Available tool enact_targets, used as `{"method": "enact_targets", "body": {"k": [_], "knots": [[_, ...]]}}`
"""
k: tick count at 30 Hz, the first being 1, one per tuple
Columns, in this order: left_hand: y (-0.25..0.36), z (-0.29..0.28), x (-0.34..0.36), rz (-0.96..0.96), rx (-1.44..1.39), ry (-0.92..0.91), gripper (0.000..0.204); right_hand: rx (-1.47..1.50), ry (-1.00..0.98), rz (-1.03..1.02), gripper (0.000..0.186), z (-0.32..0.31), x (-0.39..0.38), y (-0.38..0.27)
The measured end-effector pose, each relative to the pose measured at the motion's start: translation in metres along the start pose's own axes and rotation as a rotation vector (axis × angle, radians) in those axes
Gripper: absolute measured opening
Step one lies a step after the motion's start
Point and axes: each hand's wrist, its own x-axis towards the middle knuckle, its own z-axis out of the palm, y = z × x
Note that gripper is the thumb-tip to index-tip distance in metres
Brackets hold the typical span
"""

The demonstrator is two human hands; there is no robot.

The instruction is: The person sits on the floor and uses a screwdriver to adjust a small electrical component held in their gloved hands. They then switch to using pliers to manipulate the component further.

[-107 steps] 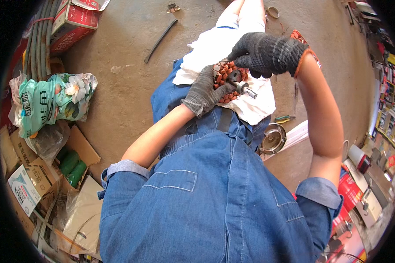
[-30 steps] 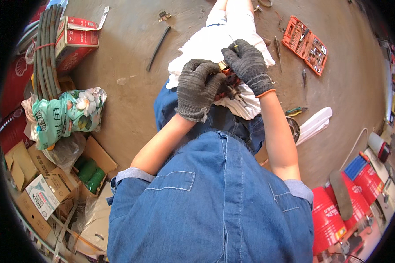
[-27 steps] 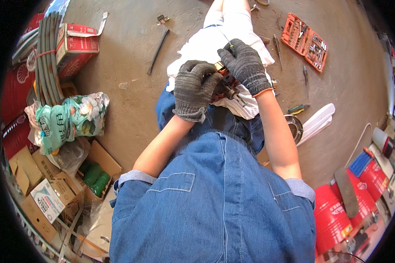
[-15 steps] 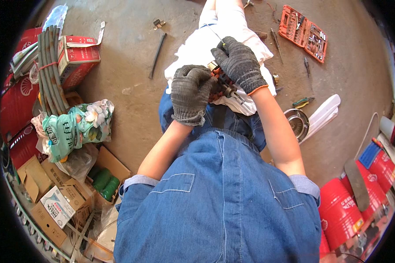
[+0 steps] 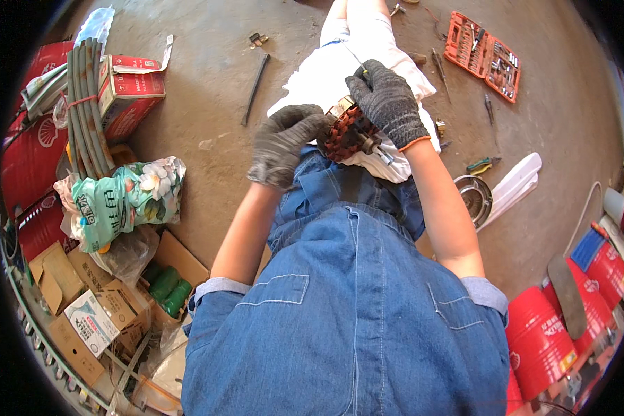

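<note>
A motor part with reddish-brown copper windings and a metal shaft rests in my lap on a white cloth. My left hand, in a dark grey knitted glove, is closed with its fingertips at the winding's left edge. My right hand, in a matching glove with an orange cuff, grips a thin screwdriver whose shaft points up and away from me. Its palm side lies over the right of the windings and hides part of them.
On the floor at right lie an open orange socket set, another screwdriver, pliers and a round metal part. A dark rod lies left of the cloth. Boxes, hoses and red drums line the sides.
My left hand has shifted left and slightly down, turning outward and exposing more of the windings. My right hand keeps the screwdriver over the motor part.
</note>
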Motion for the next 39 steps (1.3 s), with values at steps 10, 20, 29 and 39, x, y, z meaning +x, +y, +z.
{"method": "enact_targets", "body": {"k": [10, 20, 29, 39], "knots": [[-0.015, 0.024, 0.005, 0.724, 0.951, 0.118, 0.018, -0.055, 0.02, -0.012, 0.033, 0.003, -0.002, -0.008], [-0.025, 0.015, 0.009, 0.068, 0.318, -0.084, 0.02, 0.0, 0.043, -0.029, 0.031, 0.0, -0.01, -0.005], [-0.035, 0.012, 0.006, 0.356, 0.527, -0.122, 0.024, 0.15, 0.047, -0.027, 0.025, -0.003, -0.016, -0.002], [-0.028, 0.014, -0.004, 0.32, 0.492, -0.08, 0.021, 0.243, 0.048, -0.043, 0.026, -0.002, -0.026, 0.004]]}}
